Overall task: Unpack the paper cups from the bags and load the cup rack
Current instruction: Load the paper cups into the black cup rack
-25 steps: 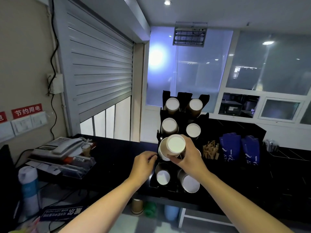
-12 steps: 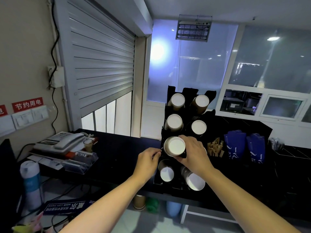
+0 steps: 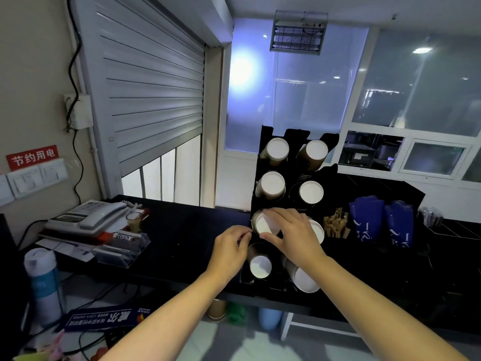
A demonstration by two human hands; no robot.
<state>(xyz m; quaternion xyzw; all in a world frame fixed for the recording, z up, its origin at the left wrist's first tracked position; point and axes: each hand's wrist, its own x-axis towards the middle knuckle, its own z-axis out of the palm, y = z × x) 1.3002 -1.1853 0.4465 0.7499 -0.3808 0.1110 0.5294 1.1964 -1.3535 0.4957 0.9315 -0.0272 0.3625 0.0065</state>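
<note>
Two bare forearms reach up from the bottom of the frame to a black counter. In the centre, the left hand has its fingers curled in against the left edge of the black cup rack; whether they pinch that edge cannot be told. Just right of it, the right hand grips a paper cup, thumb below the rim and fingers over the top. The cup sits in the left slot of the rack's third row. Other cups lie in the slots above and below, white round ends facing out. Right of the rack stand wooden stirrers and blue packets. At middle left a telephone rests on the counter, and behind it hangs a roller shutter.
</note>
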